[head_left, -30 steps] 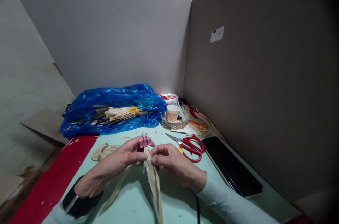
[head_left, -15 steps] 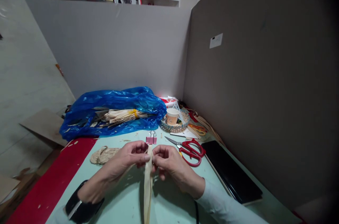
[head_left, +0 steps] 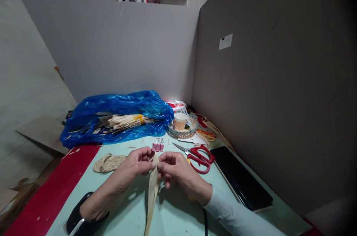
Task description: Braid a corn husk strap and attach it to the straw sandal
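A pink binder clip (head_left: pixel 158 147) grips the far end of several pale, flat plant-fibre strips (head_left: pixel 152 187), which run toward me over the table. My left hand (head_left: pixel 142 161) pinches the strips just below the clip, thumb on top. From the other side my right hand (head_left: pixel 173 169) pinches them at the same spot, its lower fingers curled beneath. Between the hands the strips look gathered and narrow; some of their crossing is hidden by the fingers. A coiled braid (head_left: pixel 108 163) of the same straw colour lies left of my left hand.
Red-handled scissors (head_left: pixel 199 158) lie right of my hands, beside a black notebook (head_left: pixel 242 178). Behind are a blue plastic bag (head_left: pixel 83 117) with a tied fibre bundle (head_left: pixel 125 122), and a woven basket (head_left: pixel 182 134) holding a paper cup (head_left: pixel 180 121). Grey partitions (head_left: pixel 134 46) stand behind and right.
The loose lower end of the strips has swung to the left. Both hands stay at the clip, the fingers shifting slightly. The whole view has moved a little.
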`<state>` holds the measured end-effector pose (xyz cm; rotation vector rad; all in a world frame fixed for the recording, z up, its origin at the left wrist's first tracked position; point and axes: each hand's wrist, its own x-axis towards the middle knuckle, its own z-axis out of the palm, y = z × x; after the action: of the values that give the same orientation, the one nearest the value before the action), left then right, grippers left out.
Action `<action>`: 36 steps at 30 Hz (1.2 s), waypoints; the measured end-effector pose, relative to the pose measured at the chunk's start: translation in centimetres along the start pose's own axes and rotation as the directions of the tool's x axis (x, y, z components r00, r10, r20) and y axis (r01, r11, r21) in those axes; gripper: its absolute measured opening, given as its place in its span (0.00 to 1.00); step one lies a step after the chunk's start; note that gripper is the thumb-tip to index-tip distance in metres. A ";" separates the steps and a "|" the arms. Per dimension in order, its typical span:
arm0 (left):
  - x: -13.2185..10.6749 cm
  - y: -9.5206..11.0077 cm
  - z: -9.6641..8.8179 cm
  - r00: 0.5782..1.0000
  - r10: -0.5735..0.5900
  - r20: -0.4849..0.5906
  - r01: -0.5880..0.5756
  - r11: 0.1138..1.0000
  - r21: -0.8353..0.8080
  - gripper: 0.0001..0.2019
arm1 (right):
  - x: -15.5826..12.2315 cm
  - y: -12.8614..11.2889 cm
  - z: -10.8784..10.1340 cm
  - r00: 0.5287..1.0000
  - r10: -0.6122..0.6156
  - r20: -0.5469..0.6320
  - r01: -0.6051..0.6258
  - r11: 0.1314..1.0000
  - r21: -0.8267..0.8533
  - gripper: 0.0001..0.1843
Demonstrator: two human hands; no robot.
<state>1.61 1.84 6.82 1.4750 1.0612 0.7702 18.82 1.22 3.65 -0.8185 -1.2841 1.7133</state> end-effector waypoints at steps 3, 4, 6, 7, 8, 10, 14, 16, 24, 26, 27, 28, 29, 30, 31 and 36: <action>0.1 0.0 0.0 1.000 0.003 0.009 -0.003 1.000 -0.007 0.13 | 0.1 0.1 0.0 1.000 0.003 0.000 -0.003 1.000 -0.004 0.19; 0.1 0.1 0.0 1.000 0.004 0.005 -0.004 1.000 -0.005 0.13 | 0.1 0.0 -0.1 1.000 0.001 0.000 -0.001 1.000 -0.007 0.20; 0.1 0.2 0.1 1.000 0.009 -0.012 -0.009 1.000 0.000 0.13 | 0.2 0.0 -0.1 1.000 -0.007 -0.002 0.007 1.000 -0.018 0.21; 0.0 0.3 0.1 1.000 0.012 -0.022 -0.012 1.000 0.005 0.13 | 0.2 -0.1 -0.1 1.000 -0.011 -0.002 0.011 1.000 -0.027 0.21; 0.0 0.4 0.2 0.999 0.015 -0.032 -0.014 1.000 0.010 0.13 | 0.2 -0.1 -0.1 1.000 -0.013 -0.003 0.013 0.999 -0.038 0.21; 0.1 0.4 0.3 0.998 0.021 -0.053 -0.020 1.000 0.017 0.13 | 0.2 -0.1 0.0 1.000 -0.014 -0.010 0.013 0.998 -0.065 0.20; 0.3 -0.2 0.8 0.993 0.042 -0.106 -0.042 0.999 0.003 0.12 | 0.2 0.1 0.1 0.998 -0.030 -0.060 0.021 0.990 -0.143 0.15; 0.5 -0.5 1.1 0.990 0.054 -0.130 -0.055 0.998 -0.007 0.11 | 0.3 0.3 0.1 0.994 -0.060 -0.095 0.040 0.979 -0.199 0.12; 0.7 -0.5 2.5 0.980 0.088 -0.179 -0.091 0.996 -0.011 0.09 | 0.1 0.8 0.7 0.946 -0.227 -0.230 0.116 0.902 -0.416 0.04; 0.7 -0.5 2.6 0.980 0.089 -0.176 -0.092 0.996 -0.008 0.09 | 0.0 0.8 0.8 0.942 -0.241 -0.233 0.121 0.893 -0.433 0.05; 0.7 -0.5 2.6 0.981 0.090 -0.171 -0.093 0.996 -0.006 0.08 | 0.1 0.9 0.8 0.942 -0.243 -0.229 0.125 0.893 -0.432 0.05; 0.7 -0.6 2.6 0.983 0.092 -0.161 -0.094 0.996 -0.006 0.08 | 0.1 0.9 0.8 0.944 -0.243 -0.222 0.130 0.896 -0.425 0.05; 0.7 -0.6 2.5 0.984 0.094 -0.150 -0.096 0.995 -0.008 0.08 | 0.3 1.0 0.8 0.947 -0.239 -0.213 0.134 0.901 -0.412 0.05; 0.7 -0.6 2.4 0.986 0.096 -0.137 -0.098 0.995 -0.012 0.08 | 0.4 1.1 0.7 0.952 -0.231 -0.202 0.137 0.909 -0.394 0.04; 0.7 -0.6 2.3 0.988 0.097 -0.123 -0.099 0.995 -0.018 0.08 | 0.6 1.1 0.7 0.957 -0.220 -0.190 0.137 0.919 -0.371 0.03; 0.2 0.3 1.8 0.997 0.066 -0.025 -0.068 0.996 -0.056 0.17 | 0.5 0.6 0.3 0.988 -0.120 -0.094 0.098 0.971 -0.220 0.05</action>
<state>3.40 1.27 6.74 1.4627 1.0037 0.8602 18.15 1.43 3.11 -0.9325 -1.4303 1.4421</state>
